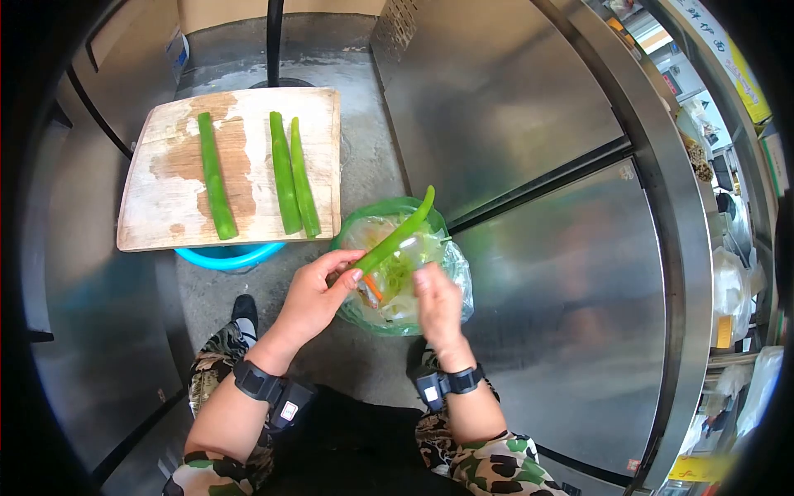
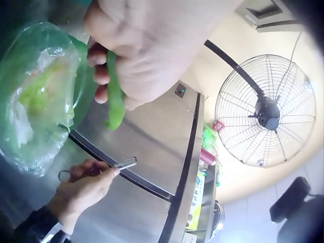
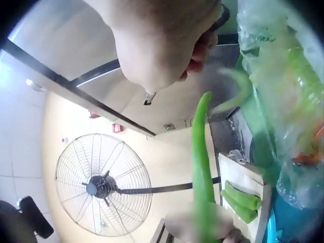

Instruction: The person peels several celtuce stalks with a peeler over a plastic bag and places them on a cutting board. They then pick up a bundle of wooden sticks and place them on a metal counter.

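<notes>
Head view, I see the left hand [image 1: 310,298] gripping a long green vegetable [image 1: 397,236] over the bag-lined bin [image 1: 382,205], near centre, right hand [image 1: 438,306] just beside it, left wrist view, right hand pinching a metal peeler [image 2: 124,163], right wrist view, vegetable before the far cutting board [image 3: 245,178].

Nothing truly legible. Dark characters on white banner [image 1: 710,35] at upper right, too blurred to read. Print on yellow sign [image 1: 748,78] beside it, likewise unreadable. White label [image 1: 288,411] on left wristband [image 1: 258,383] and yellow tag [image 1: 695,469] at lower right, both too small.
</notes>
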The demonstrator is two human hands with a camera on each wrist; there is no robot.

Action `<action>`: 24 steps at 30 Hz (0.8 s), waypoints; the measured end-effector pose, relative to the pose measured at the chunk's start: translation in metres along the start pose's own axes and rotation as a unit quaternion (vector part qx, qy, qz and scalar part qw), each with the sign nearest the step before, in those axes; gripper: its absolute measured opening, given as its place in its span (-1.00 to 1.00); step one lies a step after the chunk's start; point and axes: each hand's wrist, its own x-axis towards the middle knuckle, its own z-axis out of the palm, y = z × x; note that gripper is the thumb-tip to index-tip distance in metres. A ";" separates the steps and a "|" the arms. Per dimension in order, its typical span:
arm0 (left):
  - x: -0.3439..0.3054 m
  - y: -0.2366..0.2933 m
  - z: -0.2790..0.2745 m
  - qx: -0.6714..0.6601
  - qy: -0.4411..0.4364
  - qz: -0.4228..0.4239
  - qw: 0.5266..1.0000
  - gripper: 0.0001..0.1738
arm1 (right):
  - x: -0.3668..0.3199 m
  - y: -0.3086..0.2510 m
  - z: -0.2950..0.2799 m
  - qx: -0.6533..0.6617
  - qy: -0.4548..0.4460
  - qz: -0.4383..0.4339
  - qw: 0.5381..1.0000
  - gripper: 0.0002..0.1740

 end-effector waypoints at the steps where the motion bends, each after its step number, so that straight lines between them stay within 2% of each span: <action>1: 0.000 -0.001 0.001 0.028 0.008 0.015 0.999 -0.70 | -0.003 -0.005 0.006 -0.020 -0.032 -0.039 0.999 -0.69; 2: 0.000 -0.002 0.002 0.055 0.015 0.031 0.998 -0.70 | -0.004 -0.009 0.009 -0.041 -0.064 -0.077 0.994 -0.69; 5: -0.001 0.009 0.002 0.092 -0.006 0.052 0.994 -0.67 | 0.002 -0.001 0.006 -0.091 -0.044 -0.020 0.995 -0.66; 8: -0.005 0.020 0.003 0.162 -0.003 0.101 0.982 -0.69 | 0.015 0.018 -0.008 -0.111 0.027 0.086 0.990 -0.64; 10: -0.006 0.025 0.002 0.188 0.003 0.123 0.974 -0.69 | 0.020 0.040 -0.018 -0.072 0.087 0.145 0.983 -0.62; 11: -0.006 0.026 0.000 0.201 0.008 0.135 0.970 -0.69 | 0.021 0.047 -0.023 -0.041 0.114 0.129 0.984 -0.61; 12: -0.006 0.026 -0.001 0.201 0.026 0.146 0.968 -0.69 | 0.022 0.047 -0.025 0.003 0.124 0.152 0.981 -0.55; 14: -0.003 0.025 -0.008 0.208 0.067 0.168 0.961 -0.68 | 0.021 0.046 -0.025 0.055 0.103 0.153 0.981 -0.55; 18: 0.006 0.031 -0.033 0.164 0.194 0.160 0.954 -0.70 | 0.017 0.036 -0.015 0.048 0.052 0.153 0.986 -0.57; 21: 0.021 0.025 -0.075 0.093 0.337 0.194 0.917 -0.73 | 0.016 0.039 -0.011 0.067 0.044 0.130 0.988 -0.57; 24: 0.020 0.021 -0.129 0.113 0.426 0.143 0.886 -0.71 | 0.014 0.032 -0.010 0.052 0.030 0.101 0.993 -0.56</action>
